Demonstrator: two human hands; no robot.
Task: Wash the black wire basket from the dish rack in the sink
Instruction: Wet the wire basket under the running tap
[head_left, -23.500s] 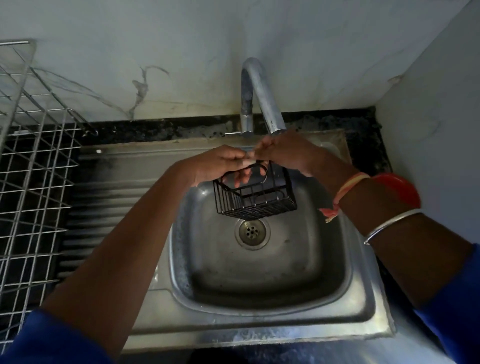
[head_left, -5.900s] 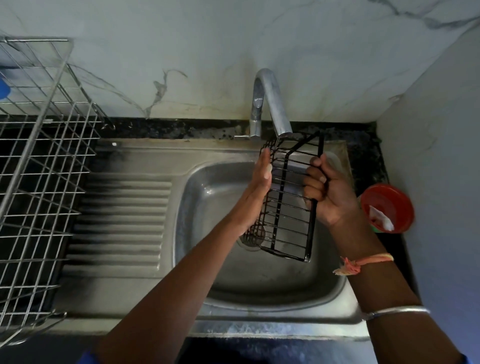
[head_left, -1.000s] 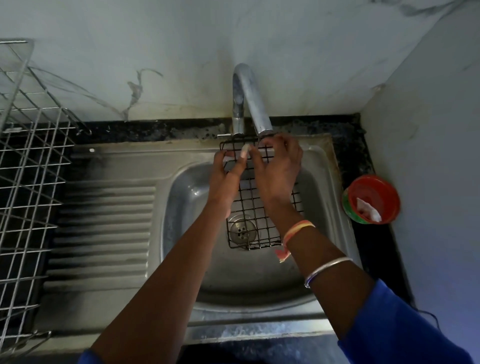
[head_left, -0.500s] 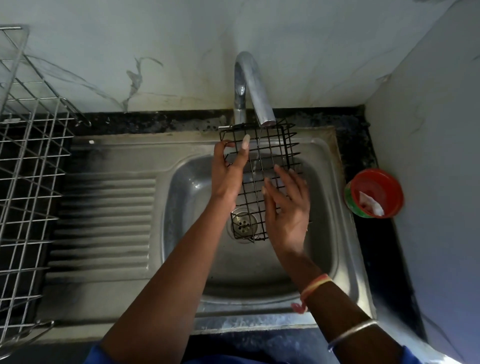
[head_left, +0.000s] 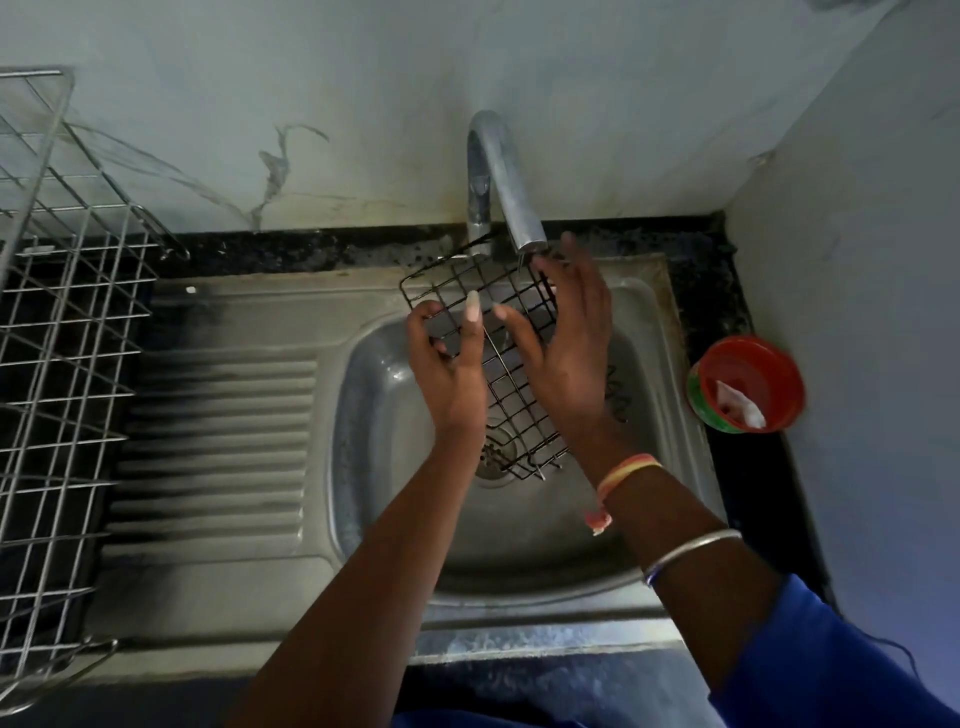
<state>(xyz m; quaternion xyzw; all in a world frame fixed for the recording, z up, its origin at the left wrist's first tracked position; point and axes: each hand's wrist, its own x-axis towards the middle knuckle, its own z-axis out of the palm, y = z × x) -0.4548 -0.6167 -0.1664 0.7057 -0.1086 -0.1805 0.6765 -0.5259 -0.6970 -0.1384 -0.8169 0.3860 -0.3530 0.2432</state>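
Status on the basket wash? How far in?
Done: black wire basket is out of the dish rack, tilted over the sink under the tap. In hand: left hand grips its edge, right hand lies flat on the mesh. Left: probably finishing the rinse, setting it down.

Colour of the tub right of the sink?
Red, green-edged: the small round plastic tub, head view.

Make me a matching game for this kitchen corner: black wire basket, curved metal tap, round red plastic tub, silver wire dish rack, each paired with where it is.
Things
1. black wire basket
2. curved metal tap
3. round red plastic tub
4. silver wire dish rack

Places
A. at the far left
B. on the dark counter, right of the steel sink
C. over the sink, under the tap
D. at the sink's back edge

Pairs: 1-C, 2-D, 3-B, 4-A
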